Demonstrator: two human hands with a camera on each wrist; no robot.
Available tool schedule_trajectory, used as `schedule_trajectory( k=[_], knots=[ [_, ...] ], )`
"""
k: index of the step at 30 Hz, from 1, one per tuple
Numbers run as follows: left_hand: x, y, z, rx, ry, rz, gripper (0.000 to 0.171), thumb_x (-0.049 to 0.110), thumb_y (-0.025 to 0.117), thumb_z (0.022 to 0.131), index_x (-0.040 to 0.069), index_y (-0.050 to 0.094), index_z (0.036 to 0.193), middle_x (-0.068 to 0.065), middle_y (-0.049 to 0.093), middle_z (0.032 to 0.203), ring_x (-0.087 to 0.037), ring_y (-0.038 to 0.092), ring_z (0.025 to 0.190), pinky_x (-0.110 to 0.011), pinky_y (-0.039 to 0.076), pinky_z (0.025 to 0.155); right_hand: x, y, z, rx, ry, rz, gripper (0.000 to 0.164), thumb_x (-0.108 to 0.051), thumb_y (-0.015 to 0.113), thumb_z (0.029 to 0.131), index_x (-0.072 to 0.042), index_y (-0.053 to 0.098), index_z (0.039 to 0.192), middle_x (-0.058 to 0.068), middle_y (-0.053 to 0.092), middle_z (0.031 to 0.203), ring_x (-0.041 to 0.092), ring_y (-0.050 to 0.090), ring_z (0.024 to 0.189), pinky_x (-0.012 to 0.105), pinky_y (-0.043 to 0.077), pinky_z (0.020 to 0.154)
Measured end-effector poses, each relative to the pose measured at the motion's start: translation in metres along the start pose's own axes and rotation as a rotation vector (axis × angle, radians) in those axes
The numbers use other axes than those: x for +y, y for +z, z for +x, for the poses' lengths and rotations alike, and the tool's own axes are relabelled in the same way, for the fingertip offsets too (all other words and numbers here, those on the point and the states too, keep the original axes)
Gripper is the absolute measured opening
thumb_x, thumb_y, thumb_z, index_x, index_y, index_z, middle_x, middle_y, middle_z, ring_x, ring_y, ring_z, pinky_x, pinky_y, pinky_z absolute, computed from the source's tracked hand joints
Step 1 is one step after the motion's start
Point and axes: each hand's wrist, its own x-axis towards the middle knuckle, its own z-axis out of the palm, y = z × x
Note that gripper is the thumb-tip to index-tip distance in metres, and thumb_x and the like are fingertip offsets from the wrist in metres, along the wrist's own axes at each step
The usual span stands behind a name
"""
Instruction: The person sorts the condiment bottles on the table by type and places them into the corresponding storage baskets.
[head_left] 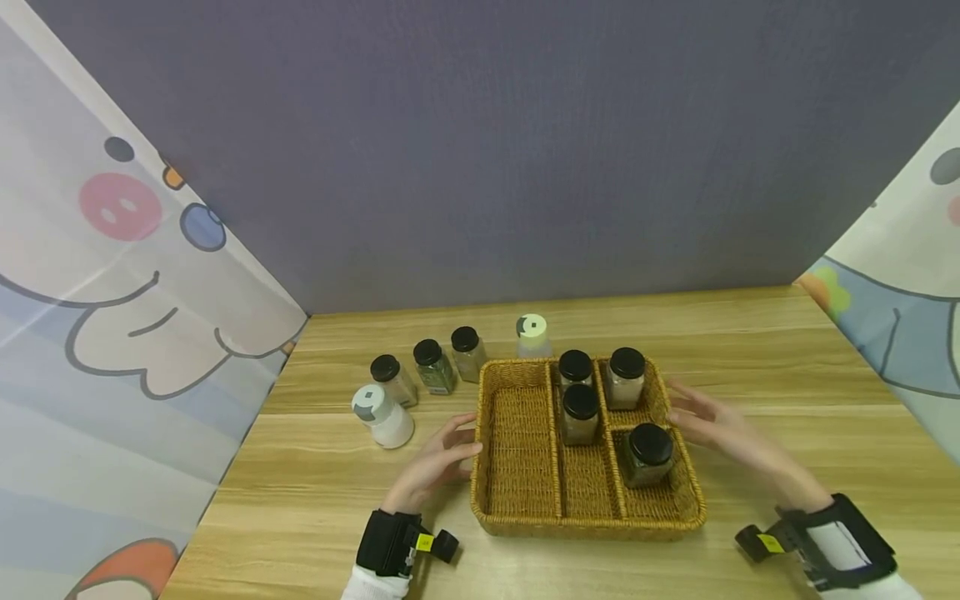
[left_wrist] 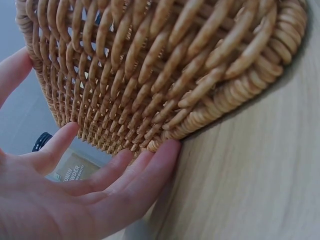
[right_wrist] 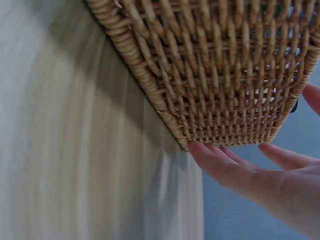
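Observation:
A woven wicker basket [head_left: 521, 454] with compartments sits on the wooden table between both hands. My left hand [head_left: 431, 467] touches its left side with extended fingers; in the left wrist view the fingertips [left_wrist: 167, 150] meet the lower weave. On the opposite side, my right hand [head_left: 720, 429] has its fingers against the right wall, near the bottom edge in the right wrist view. Two black-lidded spice jars [head_left: 580, 417] stand in the middle compartment. Another black-lidded jar [head_left: 626, 382] is in the upper right compartment, and a dark-filled jar [head_left: 648, 457] leans in the lower right one.
Left of the basket stand black-lidded jars [head_left: 393, 381], [head_left: 434, 368] and a white-topped bottle [head_left: 384, 417]. A third black-lidded jar [head_left: 468, 356] is near the basket's back left corner. Behind the basket is a pale-capped bottle [head_left: 533, 335]. A grey panel [head_left: 525, 167] closes off the table's back.

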Motion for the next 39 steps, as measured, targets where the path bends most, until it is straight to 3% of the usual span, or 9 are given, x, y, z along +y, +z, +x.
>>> schedule_trajectory(
  k=[9, 15, 22, 39],
  knots=[
    [-0.001, -0.001, 0.0, -0.004, -0.003, -0.003, 0.064, 0.016, 0.059, 0.083, 0.005, 0.025, 0.136, -0.025, 0.033, 0.132, -0.028, 0.046, 0.108, -0.045, 0.044, 0.085, 0.009, 0.005, 0.004, 0.021, 0.105, 0.069, 0.066, -0.023, 0.047, 0.091, 0.006, 0.01, 0.138, 0.035, 0.023, 0.133, 0.047, 0.033, 0.117, 0.049, 0.038, 0.09],
    [-0.001, 0.0, 0.0, 0.006, -0.001, -0.005, 0.064, 0.017, 0.06, 0.082, 0.006, 0.026, 0.136, -0.024, 0.034, 0.132, -0.029, 0.046, 0.109, -0.045, 0.044, 0.085, 0.011, 0.008, 0.005, 0.008, 0.154, 0.209, 0.07, -0.023, 0.047, 0.091, 0.004, 0.004, 0.139, 0.036, 0.017, 0.136, 0.046, 0.029, 0.12, 0.051, 0.032, 0.094],
    [0.0, 0.0, -0.001, -0.005, 0.009, -0.007, 0.064, 0.016, 0.058, 0.084, 0.004, 0.024, 0.136, -0.027, 0.031, 0.132, -0.031, 0.045, 0.109, -0.045, 0.045, 0.084, 0.015, 0.012, 0.003, 0.026, 0.178, 0.277, 0.07, -0.023, 0.047, 0.092, 0.002, 0.002, 0.14, 0.039, 0.017, 0.133, 0.049, 0.024, 0.121, 0.058, 0.022, 0.095],
    [-0.001, 0.0, 0.0, -0.001, 0.015, 0.0, 0.064, 0.017, 0.059, 0.083, 0.004, 0.025, 0.136, -0.027, 0.032, 0.131, -0.029, 0.046, 0.108, -0.045, 0.045, 0.085, 0.02, 0.015, 0.003, 0.048, 0.213, 0.395, 0.071, -0.025, 0.048, 0.091, -0.003, 0.003, 0.141, 0.035, 0.012, 0.137, 0.047, 0.012, 0.126, 0.06, 0.009, 0.098]
  ],
)
